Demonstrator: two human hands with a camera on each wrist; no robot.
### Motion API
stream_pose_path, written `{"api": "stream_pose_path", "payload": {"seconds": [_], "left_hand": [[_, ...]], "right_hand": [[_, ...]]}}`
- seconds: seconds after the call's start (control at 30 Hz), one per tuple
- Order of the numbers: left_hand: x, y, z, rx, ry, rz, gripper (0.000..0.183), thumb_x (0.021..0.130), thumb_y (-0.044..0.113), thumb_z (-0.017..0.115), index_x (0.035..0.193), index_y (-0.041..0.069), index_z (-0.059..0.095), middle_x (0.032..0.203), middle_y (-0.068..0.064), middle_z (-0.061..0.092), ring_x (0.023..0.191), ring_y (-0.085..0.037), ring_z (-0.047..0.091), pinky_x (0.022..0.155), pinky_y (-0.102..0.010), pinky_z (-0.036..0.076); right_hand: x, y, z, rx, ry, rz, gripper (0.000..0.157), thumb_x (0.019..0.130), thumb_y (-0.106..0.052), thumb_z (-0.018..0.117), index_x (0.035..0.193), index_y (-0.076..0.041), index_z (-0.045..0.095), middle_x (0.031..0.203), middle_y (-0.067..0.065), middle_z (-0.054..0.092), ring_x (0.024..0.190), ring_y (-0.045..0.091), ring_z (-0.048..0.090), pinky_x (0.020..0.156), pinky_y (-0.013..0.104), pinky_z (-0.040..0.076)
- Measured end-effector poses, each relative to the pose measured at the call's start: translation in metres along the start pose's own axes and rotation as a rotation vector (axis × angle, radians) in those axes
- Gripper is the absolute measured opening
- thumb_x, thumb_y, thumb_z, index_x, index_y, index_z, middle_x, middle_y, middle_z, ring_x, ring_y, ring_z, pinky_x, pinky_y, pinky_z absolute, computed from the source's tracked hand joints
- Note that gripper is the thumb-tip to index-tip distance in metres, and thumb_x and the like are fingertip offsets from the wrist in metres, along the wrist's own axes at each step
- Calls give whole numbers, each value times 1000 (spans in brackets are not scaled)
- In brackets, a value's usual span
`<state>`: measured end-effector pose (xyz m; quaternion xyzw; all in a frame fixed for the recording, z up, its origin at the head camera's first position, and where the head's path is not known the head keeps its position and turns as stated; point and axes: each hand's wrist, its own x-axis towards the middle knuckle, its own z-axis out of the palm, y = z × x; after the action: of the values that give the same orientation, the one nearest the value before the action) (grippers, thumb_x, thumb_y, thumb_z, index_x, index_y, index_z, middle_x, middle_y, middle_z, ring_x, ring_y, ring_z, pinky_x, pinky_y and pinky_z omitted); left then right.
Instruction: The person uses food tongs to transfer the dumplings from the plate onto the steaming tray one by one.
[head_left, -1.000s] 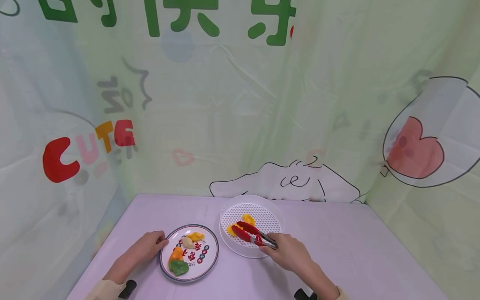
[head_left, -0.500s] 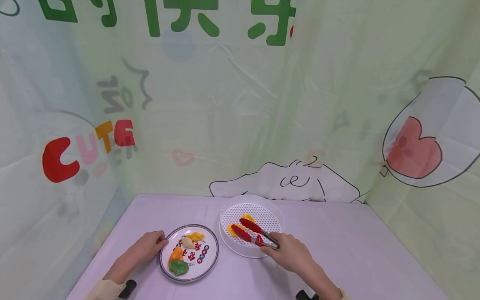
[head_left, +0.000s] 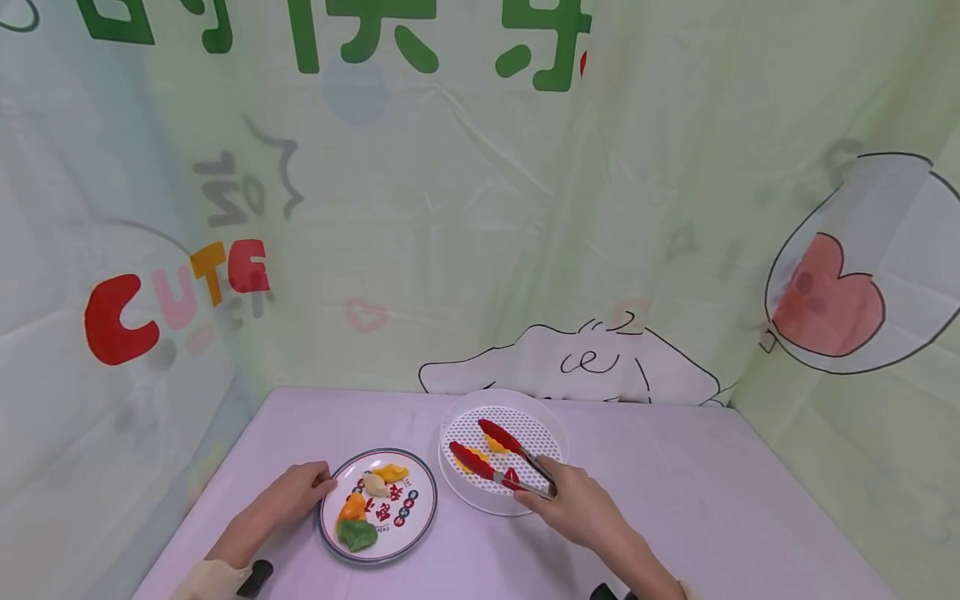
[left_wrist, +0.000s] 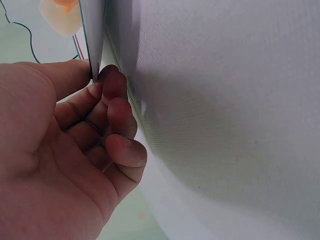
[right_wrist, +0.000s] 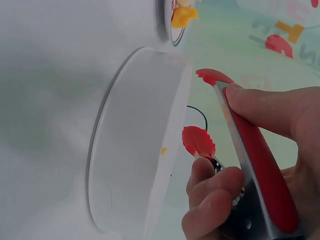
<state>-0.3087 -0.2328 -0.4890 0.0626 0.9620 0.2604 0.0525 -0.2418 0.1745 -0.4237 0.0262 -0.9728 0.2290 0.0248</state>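
My left hand (head_left: 298, 488) pinches the left rim of a round white plate (head_left: 411, 527); in the left wrist view, thumb and forefinger hold its edge (left_wrist: 92, 37). On the plate lie a yellow dumpling (head_left: 392, 473), a cream one (head_left: 375, 486), an orange one (head_left: 352, 507) and a green one (head_left: 357, 535). My right hand (head_left: 576, 506) grips metal tongs (head_left: 506, 435) with red tips, their arms spread over a white perforated steamer basket (head_left: 536, 429). Two yellow dumplings (head_left: 495, 445) in the basket are partly covered by the tongs. The right wrist view shows the basket's outer wall (right_wrist: 135, 140).
Plate and basket stand side by side on a table with a pale lilac cover (head_left: 675, 492). A printed curtain (head_left: 480, 208) hangs behind the table and along both sides.
The tongs' arms have spread wider and their tips have shifted up and slightly left over the basket. The left hand and plate stay put.
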Motion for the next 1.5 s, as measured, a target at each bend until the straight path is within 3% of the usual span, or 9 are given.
{"api": "stream_pose_path", "payload": {"seconds": [0.17, 0.57, 0.8, 1.03, 1.13, 1.5], "left_hand": [[-1, 0, 0, -4, -1, -1, 13, 98, 17, 63, 90, 8, 60, 75, -1, 53, 72, -14, 49, 64, -29, 42], [1, -3, 1, -5, 3, 6, 13, 99, 18, 63, 90, 9, 59, 74, -1, 52, 72, -14, 48, 63, -28, 41], [0, -1, 0, -5, 6, 7, 14, 99, 17, 64, 89, 9, 59, 74, -1, 52, 71, -14, 48, 63, -27, 40], [-2, 2, -2, -7, -1, 2, 14, 99, 18, 64, 89, 9, 59, 74, -1, 52, 72, -14, 48, 63, -27, 40], [-2, 2, -2, -10, 1, 6, 14, 99, 18, 64, 89, 9, 59, 74, -1, 51, 71, -14, 48, 63, -28, 40], [0, -1, 0, 2, 4, 0, 13, 99, 18, 64, 90, 9, 60, 74, -1, 52, 71, -14, 48, 63, -27, 40]], "right_hand": [[0, -6, 7, 19, -6, 1, 85, 77, -57, 80, 141, -7, 54, 129, 11, 65, 106, 23, 61, 92, 47, 56], [-4, -21, 25, 19, -48, -70, 91, 78, -55, 79, 146, -5, 46, 99, 4, 60, 80, 14, 52, 65, 28, 47], [-3, -37, 31, 1, -64, -117, 83, 79, -54, 79, 144, -12, 50, 96, 3, 59, 78, 14, 51, 62, 27, 47], [-1, -50, 33, -49, -33, -207, 67, 82, -49, 78, 136, -15, 58, 98, 0, 66, 78, 12, 52, 63, 28, 45], [1, -53, 37, -55, -38, -227, 60, 83, -47, 78, 131, -15, 61, 91, -3, 65, 73, 11, 50, 60, 27, 43], [8, -60, 59, -104, -81, -195, 54, 83, -48, 78, 125, -16, 66, 89, -4, 66, 67, 12, 49, 57, 27, 42]]}}
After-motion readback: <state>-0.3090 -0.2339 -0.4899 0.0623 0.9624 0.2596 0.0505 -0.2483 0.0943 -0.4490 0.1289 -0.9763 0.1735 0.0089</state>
